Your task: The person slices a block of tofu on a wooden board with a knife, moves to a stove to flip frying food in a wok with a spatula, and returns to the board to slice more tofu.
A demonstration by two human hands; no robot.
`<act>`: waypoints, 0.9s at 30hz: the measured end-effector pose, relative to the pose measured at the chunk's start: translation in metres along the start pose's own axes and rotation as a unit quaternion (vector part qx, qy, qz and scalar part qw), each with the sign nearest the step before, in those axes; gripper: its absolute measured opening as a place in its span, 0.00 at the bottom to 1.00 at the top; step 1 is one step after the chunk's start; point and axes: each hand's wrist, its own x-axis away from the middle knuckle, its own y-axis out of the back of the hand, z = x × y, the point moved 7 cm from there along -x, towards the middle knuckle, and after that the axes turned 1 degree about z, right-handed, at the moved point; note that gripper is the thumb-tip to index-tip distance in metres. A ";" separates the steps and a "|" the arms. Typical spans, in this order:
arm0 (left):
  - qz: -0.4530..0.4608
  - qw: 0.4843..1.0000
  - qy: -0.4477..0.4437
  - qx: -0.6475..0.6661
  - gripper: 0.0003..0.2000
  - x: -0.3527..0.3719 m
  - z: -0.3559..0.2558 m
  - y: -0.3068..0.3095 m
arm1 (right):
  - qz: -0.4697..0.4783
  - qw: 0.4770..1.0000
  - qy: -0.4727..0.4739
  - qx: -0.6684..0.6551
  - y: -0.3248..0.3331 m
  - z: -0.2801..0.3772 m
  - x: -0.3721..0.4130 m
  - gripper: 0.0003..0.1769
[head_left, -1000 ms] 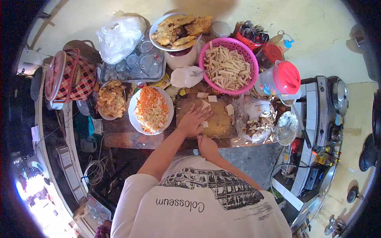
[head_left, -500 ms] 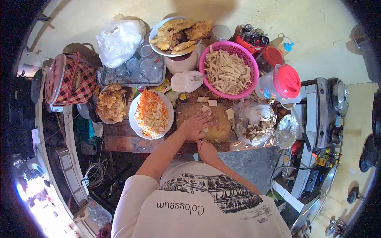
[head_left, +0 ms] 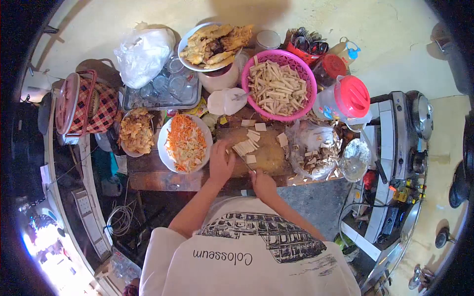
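My right hand [head_left: 262,181] is closed round the handle of a knife [head_left: 244,162], whose blade points up and left over the wooden cutting board [head_left: 274,159]. Pale sticks [head_left: 245,144] lie together beside the blade, with a few flat pale pieces [head_left: 251,159] around them. At the board's left edge is my left hand [head_left: 222,160], its fingers bent near the knife tip; whether they hold anything is too small to tell. A white plate of shredded carrot and cabbage [head_left: 191,166] stands just left of that hand.
Behind the board stand a pink basket [head_left: 316,91] of pale sticks and a bowl [head_left: 185,58] of fried food. A plastic bag [head_left: 316,138] of scraps and a metal bowl [head_left: 355,160] are on the right. Fried pieces [head_left: 136,132] fill a bowl at left.
My left hand has lifted off the pieces and moved left, uncovering the cut sticks. The knife blade now shows, and my right hand has shifted slightly right. The whole view has moved a little.
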 end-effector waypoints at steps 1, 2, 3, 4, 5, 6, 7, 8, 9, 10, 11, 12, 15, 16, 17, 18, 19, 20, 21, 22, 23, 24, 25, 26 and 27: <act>-0.042 0.998 0.036 -0.017 0.20 0.009 0.007 0.005 | 0.000 1.000 0.007 -0.005 0.000 -0.003 0.000 0.25; -0.025 0.997 0.076 -0.007 0.20 0.017 0.013 0.003 | -0.001 1.000 0.015 -0.010 -0.001 -0.005 0.000 0.25; -0.008 0.993 0.114 0.003 0.20 0.023 0.017 0.002 | -0.011 1.000 0.019 -0.020 0.000 -0.007 0.000 0.24; 0.008 0.988 0.153 0.013 0.20 0.027 0.020 0.000 | -0.020 0.999 0.022 -0.029 0.000 -0.009 -0.001 0.24; 0.012 0.983 0.178 0.040 0.20 0.030 0.026 -0.006 | -0.029 0.999 0.025 -0.038 0.002 -0.010 0.000 0.24; 0.016 0.977 0.203 0.068 0.20 0.032 0.031 -0.013 | -0.030 0.998 0.025 -0.058 0.008 -0.011 0.001 0.23; 0.020 0.969 0.227 0.095 0.20 0.035 0.036 -0.019 | -0.032 0.996 0.025 -0.079 0.017 -0.011 0.002 0.23; 0.008 0.970 0.215 0.114 0.20 0.036 0.034 -0.023 | -0.033 0.994 0.025 -0.099 0.024 -0.013 0.004 0.23; -0.005 0.970 0.202 0.133 0.20 0.032 0.023 -0.025 | -0.045 0.992 0.013 -0.118 0.028 -0.019 0.005 0.23; -0.017 0.970 0.190 0.151 0.20 0.028 0.013 -0.025 | -0.058 0.989 0.001 -0.137 0.032 -0.026 0.006 0.23; -0.007 0.993 0.102 0.060 0.20 0.022 -0.006 -0.020 | -0.071 0.985 -0.009 -0.157 0.036 -0.032 0.007 0.23; 0.004 0.999 0.013 -0.033 0.20 0.018 -0.026 -0.016 | -0.084 0.982 -0.016 -0.168 0.039 -0.038 0.008 0.23; 0.136 0.966 -0.110 -0.191 0.23 0.016 -0.047 -0.038 | -0.107 0.974 -0.040 -0.196 0.048 -0.055 0.016 0.24; 0.197 0.947 -0.126 -0.222 0.24 0.019 -0.047 -0.049 | -0.103 0.973 -0.050 -0.200 0.050 -0.058 0.020 0.25; 0.213 0.941 -0.118 -0.235 0.24 0.020 -0.042 -0.057 | -0.100 0.972 -0.060 -0.205 0.051 -0.062 0.023 0.25; 0.230 0.935 -0.110 -0.247 0.23 0.020 -0.038 -0.065 | -0.101 0.973 -0.064 -0.197 0.051 -0.066 0.024 0.25; 0.246 0.928 -0.102 -0.260 0.23 0.021 -0.034 -0.070 | -0.102 0.974 -0.068 -0.189 0.049 -0.071 0.025 0.25; 0.251 0.931 -0.087 -0.251 0.22 0.023 -0.030 -0.073 | -0.102 0.975 -0.072 -0.182 0.045 -0.076 0.025 0.26; 0.255 0.933 -0.073 -0.243 0.21 0.021 -0.035 -0.068 | -0.125 0.973 -0.061 -0.187 0.044 -0.078 0.027 0.26; 0.260 0.935 -0.058 -0.234 0.21 0.020 -0.037 -0.066 | -0.147 0.969 -0.049 -0.191 0.044 -0.079 0.028 0.26; 0.240 0.942 -0.063 -0.227 0.19 0.019 -0.038 -0.064 | -0.169 0.965 -0.037 -0.196 0.045 -0.080 0.029 0.26; 0.219 0.948 -0.067 -0.219 0.17 0.019 -0.037 -0.062 | -0.148 0.968 -0.043 -0.199 0.046 -0.078 0.028 0.26; 0.199 0.954 -0.071 -0.211 0.15 0.019 -0.034 -0.060 | -0.127 0.970 -0.050 -0.202 0.048 -0.075 0.027 0.26; 0.193 0.965 -0.041 -0.171 0.15 0.020 -0.025 -0.060 | -0.105 0.972 -0.056 -0.205 0.049 -0.072 0.027 0.26; 0.187 0.974 -0.010 -0.129 0.14 0.022 -0.019 -0.058 | -0.099 0.975 -0.048 -0.192 0.051 -0.068 0.027 0.26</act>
